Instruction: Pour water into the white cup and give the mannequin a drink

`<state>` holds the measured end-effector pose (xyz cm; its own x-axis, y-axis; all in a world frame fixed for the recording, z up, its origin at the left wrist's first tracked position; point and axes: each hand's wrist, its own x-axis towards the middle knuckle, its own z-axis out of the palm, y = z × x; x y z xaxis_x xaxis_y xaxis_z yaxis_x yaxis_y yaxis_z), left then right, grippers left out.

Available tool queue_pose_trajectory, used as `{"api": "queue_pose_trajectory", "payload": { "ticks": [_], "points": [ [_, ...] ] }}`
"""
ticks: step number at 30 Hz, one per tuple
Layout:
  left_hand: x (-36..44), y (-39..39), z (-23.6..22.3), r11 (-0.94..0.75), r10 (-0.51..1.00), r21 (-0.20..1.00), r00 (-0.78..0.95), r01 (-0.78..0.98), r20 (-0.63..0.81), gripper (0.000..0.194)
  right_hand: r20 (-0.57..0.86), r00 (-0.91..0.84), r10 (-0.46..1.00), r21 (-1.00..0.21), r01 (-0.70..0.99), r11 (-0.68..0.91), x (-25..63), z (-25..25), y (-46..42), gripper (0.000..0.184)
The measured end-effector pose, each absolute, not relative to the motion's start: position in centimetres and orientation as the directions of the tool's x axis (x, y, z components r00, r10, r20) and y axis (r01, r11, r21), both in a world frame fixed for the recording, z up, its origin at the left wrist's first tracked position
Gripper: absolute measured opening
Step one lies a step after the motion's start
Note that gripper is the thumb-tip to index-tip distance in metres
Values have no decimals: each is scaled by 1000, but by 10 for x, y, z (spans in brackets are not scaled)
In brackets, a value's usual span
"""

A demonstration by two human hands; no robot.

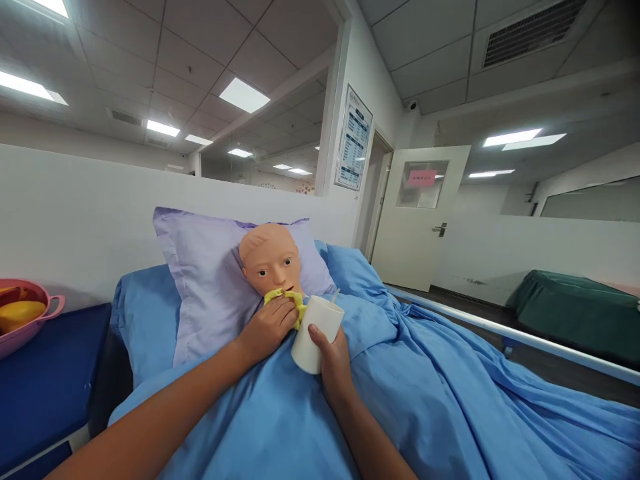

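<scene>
A training manikin [270,257] lies in bed, its head on a lilac pillow [200,287], under a blue blanket [425,400]. My left hand [270,327] is closed on a yellow cloth [280,298] pressed at the manikin's mouth and chin. My right hand [333,357] grips a white cup [317,330] just right of the chin. A clear straw [335,295] sticks up from the cup's rim.
A pink basin [25,313] with yellow items sits on a dark blue surface [45,380] at the left. A metal bed rail [500,330] runs along the right. Beyond it stands a green-covered bed [575,307]. A white door [420,213] is open behind.
</scene>
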<state>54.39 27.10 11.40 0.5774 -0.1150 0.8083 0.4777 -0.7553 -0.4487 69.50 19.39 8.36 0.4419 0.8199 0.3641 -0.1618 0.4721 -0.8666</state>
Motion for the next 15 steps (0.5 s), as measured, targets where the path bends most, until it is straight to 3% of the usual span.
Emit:
{"api": "queue_pose_trajectory", "payload": {
  "ticks": [7,15],
  "points": [
    [521,262,121,-843,-101,-365,550,395,829,33,402,412,818,-859,-139,492,696,79,200,71],
    [549,279,148,-735,-215,-532,599,420,771,25,401,428,810,-838,-185,513,695,82,198,69]
  ]
}}
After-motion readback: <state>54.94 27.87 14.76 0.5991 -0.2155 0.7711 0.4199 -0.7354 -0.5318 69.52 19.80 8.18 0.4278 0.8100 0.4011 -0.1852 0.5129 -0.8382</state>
